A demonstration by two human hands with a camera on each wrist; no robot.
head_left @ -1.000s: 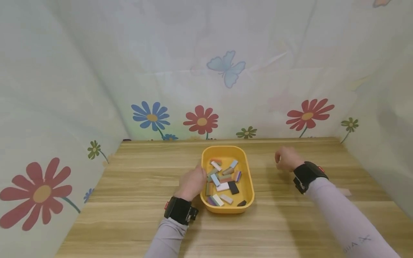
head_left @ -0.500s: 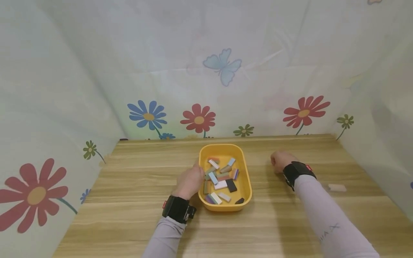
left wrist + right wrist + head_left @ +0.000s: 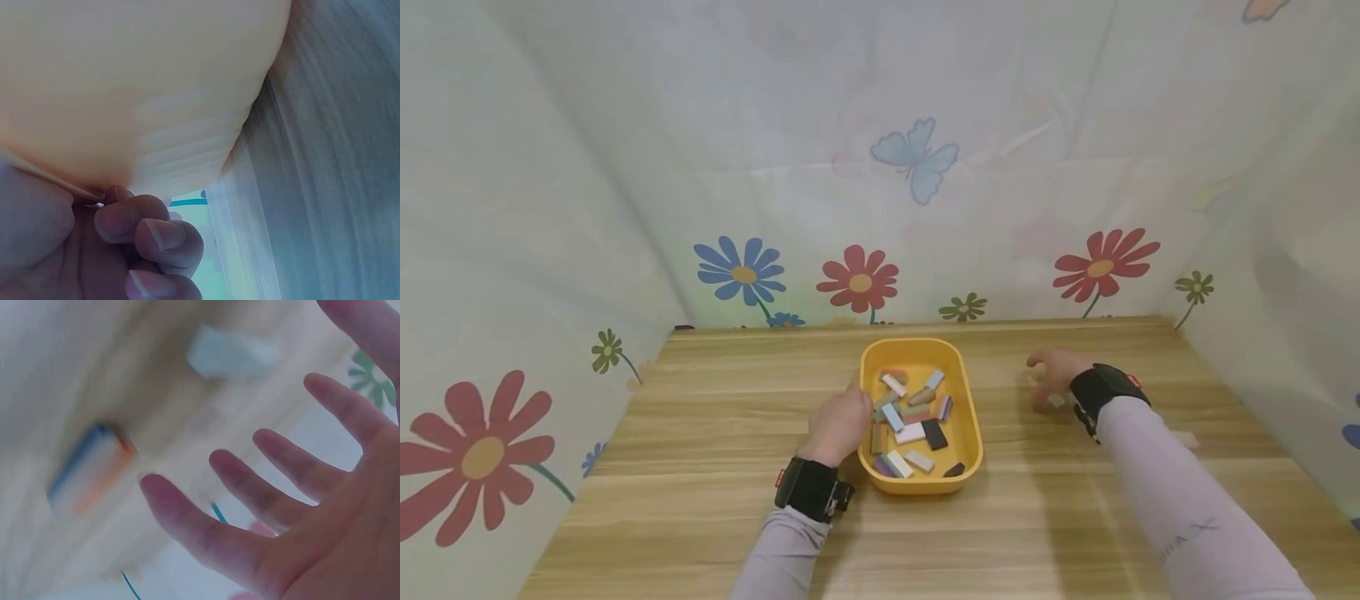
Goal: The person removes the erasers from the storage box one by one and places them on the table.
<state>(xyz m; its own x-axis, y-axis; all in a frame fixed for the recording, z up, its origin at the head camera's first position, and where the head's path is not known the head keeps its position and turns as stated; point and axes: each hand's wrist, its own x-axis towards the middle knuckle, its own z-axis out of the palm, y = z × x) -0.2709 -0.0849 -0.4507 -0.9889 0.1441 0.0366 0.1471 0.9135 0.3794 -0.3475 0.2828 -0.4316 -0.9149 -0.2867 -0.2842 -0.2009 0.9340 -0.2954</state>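
Note:
A yellow plastic bin [image 3: 925, 487] stands on the table, holding several small blocks in different colours, some striped. My left hand [image 3: 840, 425] grips the bin's left rim; in the left wrist view its curled fingers [image 3: 167, 236] come up against the outer wall [image 3: 131, 75]. To the right of the bin, my right hand [image 3: 1058, 377] is over the table with nothing in it. Its fingers [image 3: 187, 512] are spread apart in the right wrist view. Below that hand lie a blue, white and orange striped block [image 3: 90, 472] and a pale block [image 3: 231, 353], both blurred.
Another pale piece [image 3: 1186, 438] lies farther right, partly behind the right forearm. Cloth walls with printed flowers [image 3: 860, 283] enclose the wood-grain table [image 3: 730, 400] at the back and both sides.
My right hand, curled before, has spread its fingers, and a small pale piece now shows beneath it. The left hand has kept its hold on the bin, and the view has shifted slightly.

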